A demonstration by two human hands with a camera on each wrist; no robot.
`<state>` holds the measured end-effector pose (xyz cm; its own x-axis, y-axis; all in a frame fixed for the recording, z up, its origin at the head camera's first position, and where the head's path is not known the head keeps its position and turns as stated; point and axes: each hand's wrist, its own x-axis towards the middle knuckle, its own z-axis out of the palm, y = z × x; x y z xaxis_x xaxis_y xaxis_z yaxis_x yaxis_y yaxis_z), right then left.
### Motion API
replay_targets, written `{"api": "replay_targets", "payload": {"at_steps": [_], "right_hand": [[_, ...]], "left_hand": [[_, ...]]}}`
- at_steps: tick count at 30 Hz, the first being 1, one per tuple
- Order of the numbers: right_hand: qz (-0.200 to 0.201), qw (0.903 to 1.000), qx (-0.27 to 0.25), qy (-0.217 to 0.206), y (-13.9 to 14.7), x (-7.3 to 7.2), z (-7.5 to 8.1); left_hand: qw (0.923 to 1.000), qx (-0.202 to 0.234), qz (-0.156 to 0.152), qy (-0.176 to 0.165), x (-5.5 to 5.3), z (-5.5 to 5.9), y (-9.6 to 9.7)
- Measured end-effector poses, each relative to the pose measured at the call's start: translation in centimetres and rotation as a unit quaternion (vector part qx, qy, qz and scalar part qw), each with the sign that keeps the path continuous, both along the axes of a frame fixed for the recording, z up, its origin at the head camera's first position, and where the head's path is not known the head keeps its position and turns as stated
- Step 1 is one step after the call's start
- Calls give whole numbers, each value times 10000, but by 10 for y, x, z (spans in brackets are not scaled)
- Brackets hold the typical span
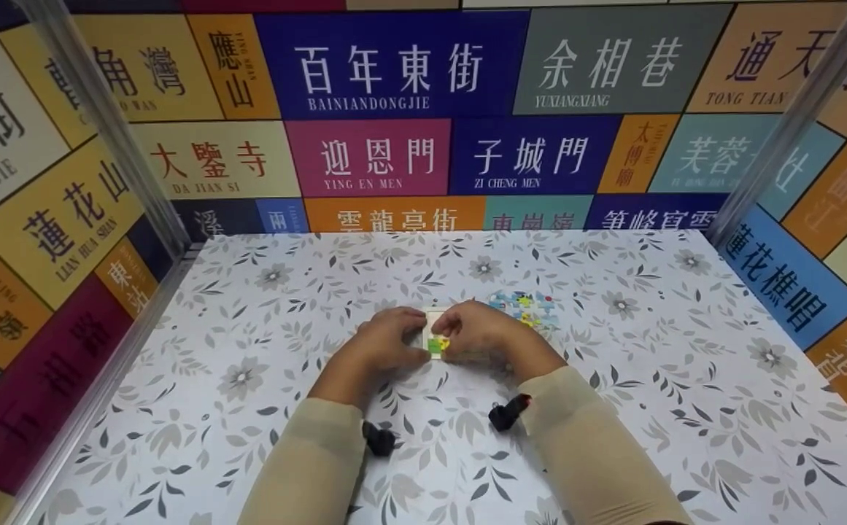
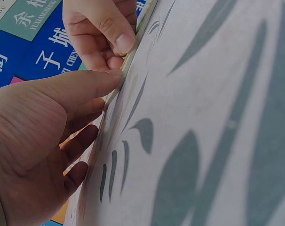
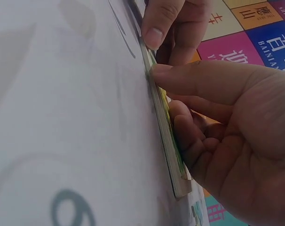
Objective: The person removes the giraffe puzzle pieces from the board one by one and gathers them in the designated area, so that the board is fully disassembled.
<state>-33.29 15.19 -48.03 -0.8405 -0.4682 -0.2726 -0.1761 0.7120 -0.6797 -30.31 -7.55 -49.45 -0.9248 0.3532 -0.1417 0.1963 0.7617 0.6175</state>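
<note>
The board [image 1: 435, 315] lies between the fingers of the two hands, flat on the flowered cloth [image 1: 438, 467]. The left hand [image 1: 392, 339] holds it at the left side: the thumb is at the near corner and the forefinger at the far part, these two well apart, with the side of the board between them. In the left wrist view, the other fingers of this hand are loosely bent.

The right hand [image 1: 480, 329] is over the right part of the board. Its thumb touches the near edge, and its other fingers are bent inward above the surface; whether they pinch a piece, one cannot tell. The two thumbs are near each other, but apart.

Between the thumbs, green and yellow pieces [image 1: 436, 345] lie in the near part of the board; beyond them its surface is pale. Loose pieces [image 1: 529, 319], blue and yellow, are spread just beyond and to the right of the right fingers. Well behind all fingers stands a wall [image 1: 394, 65] with colourful signs.
</note>
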Motion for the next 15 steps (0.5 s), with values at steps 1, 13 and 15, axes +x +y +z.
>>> {"api": "replay_targets", "payload": {"at_steps": [1,13,15], "right_hand": [[2,10000,6,-5,0,1,0],[33,9999,75,58,-3,3,0],[46,9998,148,90,-4,4,1]], "left_hand": [[10000,-7,-6,-5,0,0,0],[9998,-16,-67,161,1,0,-1],[9997,-41,-92,230,1,0,-1]]}}
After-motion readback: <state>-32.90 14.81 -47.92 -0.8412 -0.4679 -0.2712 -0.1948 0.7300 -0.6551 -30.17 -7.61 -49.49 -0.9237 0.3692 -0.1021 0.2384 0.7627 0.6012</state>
